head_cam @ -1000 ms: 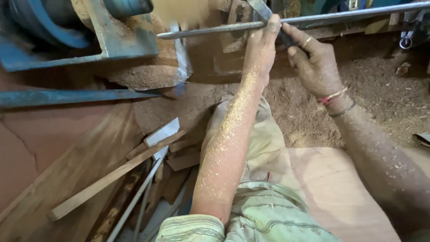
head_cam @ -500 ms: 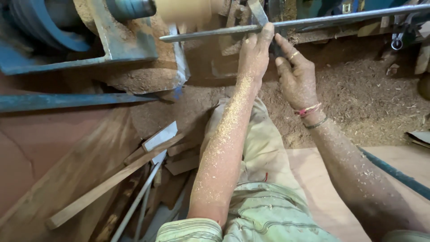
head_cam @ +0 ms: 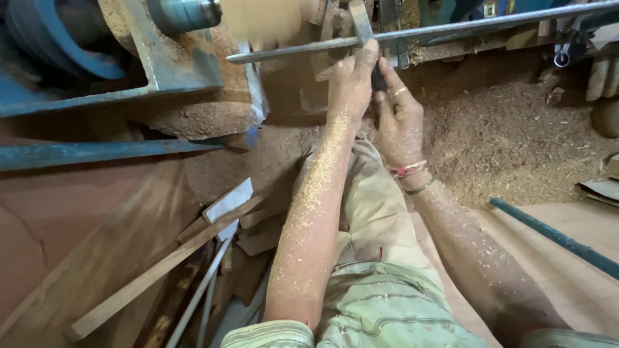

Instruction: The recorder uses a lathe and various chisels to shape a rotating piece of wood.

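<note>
My left hand [head_cam: 351, 80] presses a flat metal chisel [head_cam: 360, 19] down onto a long steel rest bar [head_cam: 451, 27]. The chisel blade points up past the bar towards a blurred, spinning pale wooden piece [head_cam: 261, 16] on the lathe. Right behind the left hand, my right hand [head_cam: 398, 119] is closed around the dark lower end of the chisel; it wears a ring and wrist threads. Sawdust coats both forearms. The chisel tip is hidden at the top edge.
The blue lathe frame [head_cam: 97, 103] and a steel spindle [head_cam: 184, 13] fill the upper left. Sawdust is heaped at the right [head_cam: 516, 142]. Wooden slats [head_cam: 155, 270] and thin rods [head_cam: 200, 290] lie at the lower left. A blue bar [head_cam: 554, 235] crosses the lower right.
My right hand has drawn in to the left, close behind my left hand on the chisel. The view has shifted, and a blue bar now shows at the lower right.
</note>
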